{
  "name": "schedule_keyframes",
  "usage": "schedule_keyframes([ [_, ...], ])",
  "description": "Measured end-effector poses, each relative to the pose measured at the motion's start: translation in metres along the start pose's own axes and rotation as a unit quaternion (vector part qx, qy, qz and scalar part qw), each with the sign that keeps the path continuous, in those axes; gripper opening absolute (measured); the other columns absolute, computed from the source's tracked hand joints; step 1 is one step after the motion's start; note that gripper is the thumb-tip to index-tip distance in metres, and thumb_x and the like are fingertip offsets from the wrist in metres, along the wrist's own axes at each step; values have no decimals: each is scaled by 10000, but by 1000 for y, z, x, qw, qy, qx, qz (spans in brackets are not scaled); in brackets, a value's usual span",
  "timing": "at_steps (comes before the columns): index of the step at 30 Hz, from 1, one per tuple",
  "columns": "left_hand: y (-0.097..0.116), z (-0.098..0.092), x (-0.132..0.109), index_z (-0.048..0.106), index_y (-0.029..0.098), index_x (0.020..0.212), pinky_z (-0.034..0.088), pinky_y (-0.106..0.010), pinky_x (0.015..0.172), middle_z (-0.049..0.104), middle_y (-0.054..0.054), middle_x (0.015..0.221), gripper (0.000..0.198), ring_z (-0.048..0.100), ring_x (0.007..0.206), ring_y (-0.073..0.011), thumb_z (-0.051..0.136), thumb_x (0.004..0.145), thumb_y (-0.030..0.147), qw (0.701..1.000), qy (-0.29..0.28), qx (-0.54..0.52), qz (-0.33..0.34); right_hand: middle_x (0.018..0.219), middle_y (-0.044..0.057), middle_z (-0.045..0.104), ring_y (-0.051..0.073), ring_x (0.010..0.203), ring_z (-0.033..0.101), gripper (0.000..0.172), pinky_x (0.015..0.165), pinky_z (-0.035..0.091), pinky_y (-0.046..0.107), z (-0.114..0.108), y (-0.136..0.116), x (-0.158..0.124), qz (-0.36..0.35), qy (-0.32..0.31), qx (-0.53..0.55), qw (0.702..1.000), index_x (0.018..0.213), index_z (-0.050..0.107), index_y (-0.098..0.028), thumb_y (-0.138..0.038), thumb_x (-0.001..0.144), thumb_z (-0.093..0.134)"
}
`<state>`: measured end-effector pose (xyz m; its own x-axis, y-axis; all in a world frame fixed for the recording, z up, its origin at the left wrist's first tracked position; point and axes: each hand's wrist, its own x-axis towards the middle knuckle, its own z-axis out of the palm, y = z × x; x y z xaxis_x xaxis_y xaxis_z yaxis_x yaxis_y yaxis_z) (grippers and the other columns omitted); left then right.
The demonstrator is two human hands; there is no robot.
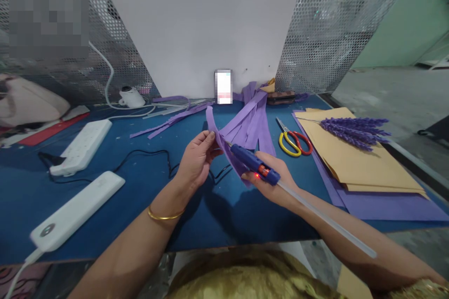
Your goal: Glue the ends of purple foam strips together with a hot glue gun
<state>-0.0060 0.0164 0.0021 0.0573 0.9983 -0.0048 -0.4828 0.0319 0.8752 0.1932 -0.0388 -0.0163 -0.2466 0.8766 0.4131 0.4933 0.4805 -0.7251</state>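
Observation:
Thumb and fingers of my left hand (198, 156) pinch a narrow purple paper strip (212, 124), whose upper end sticks up past them. The strip runs down to the right toward my other hand. My right hand (275, 175) is wrapped round a blue hot glue gun (249, 161), its nozzle at the strip's face. A red light glows on the gun, and a long clear glue stick (326, 219) comes out of its back over my right forearm. Just beyond the hands lies a fanned bunch of purple strips (250, 124).
Scissors (293, 144) with yellow and red handles lie at right. Beyond them are tan paper sheets (351, 159) with purple artificial lavender (358, 131) on top. White power strips (77, 215) and cords occupy the left. A phone (223, 87) leans on a white board (210, 32).

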Motion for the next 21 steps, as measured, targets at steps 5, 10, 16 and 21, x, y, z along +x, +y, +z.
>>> schedule_keyframes([
  [5, 1, -1, 1, 625, 163, 733, 520, -206, 626, 645, 31, 701, 360, 603, 649, -91, 889, 643, 390, 1000, 2, -2, 6, 658, -50, 472, 105, 584, 436, 243, 558, 342, 233, -1, -1, 1, -5, 3, 5, 1000, 732, 471, -219, -353, 857, 631],
  [10, 1, -2, 2, 627, 164, 738, 521, -207, 634, 652, 29, 712, 353, 608, 652, -90, 890, 646, 382, 1000, 8, -2, 7, 661, -42, 493, 112, 590, 456, 244, 564, 346, 243, -1, -1, 2, 0, -2, 6, 1000, 727, 489, -218, -368, 860, 627],
  [16, 3, -1, 3, 629, 165, 732, 522, -203, 627, 650, 38, 689, 381, 608, 639, -89, 911, 606, 388, 1000, 13, -9, 10, 668, -32, 541, 116, 593, 496, 231, 565, 351, 244, -1, -2, 1, 4, -10, 4, 1000, 733, 520, -214, -371, 861, 630],
  [21, 5, -1, 2, 632, 166, 740, 520, -202, 627, 660, 35, 704, 381, 615, 642, -90, 911, 603, 386, 1000, 17, -12, 14, 688, -16, 576, 128, 611, 527, 241, 573, 353, 257, -2, -4, 2, 7, -20, 5, 1000, 740, 548, -209, -395, 874, 624],
])
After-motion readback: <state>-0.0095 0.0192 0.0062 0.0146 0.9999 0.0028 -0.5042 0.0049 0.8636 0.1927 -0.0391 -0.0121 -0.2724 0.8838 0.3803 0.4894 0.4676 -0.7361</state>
